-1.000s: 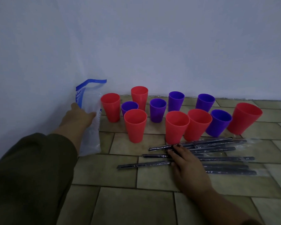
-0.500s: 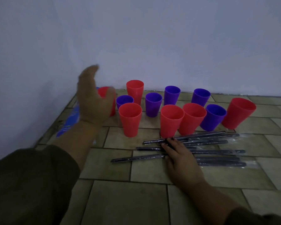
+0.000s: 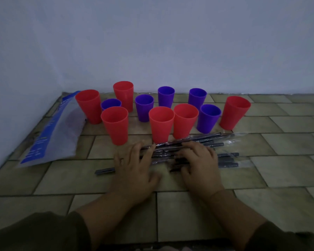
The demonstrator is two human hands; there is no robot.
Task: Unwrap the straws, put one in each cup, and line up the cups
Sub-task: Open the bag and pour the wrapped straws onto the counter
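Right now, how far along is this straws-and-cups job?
Barely begun. Done: nothing; the red cups and purple cups stand scattered, strawless. In hand: left hand and right hand rest on the pile of wrapped straws. Left: unwrapping, one straw per cup, lining up.

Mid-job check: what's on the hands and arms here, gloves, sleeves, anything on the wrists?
No gloves: the left hand and right hand are bare, and no ring, watch or band shows in this dim view. Each arm wears a dark olive-green long fabric sleeve, the left sleeve and right sleeve, ending partway up the forearm. The cloth looks plain, without markings.
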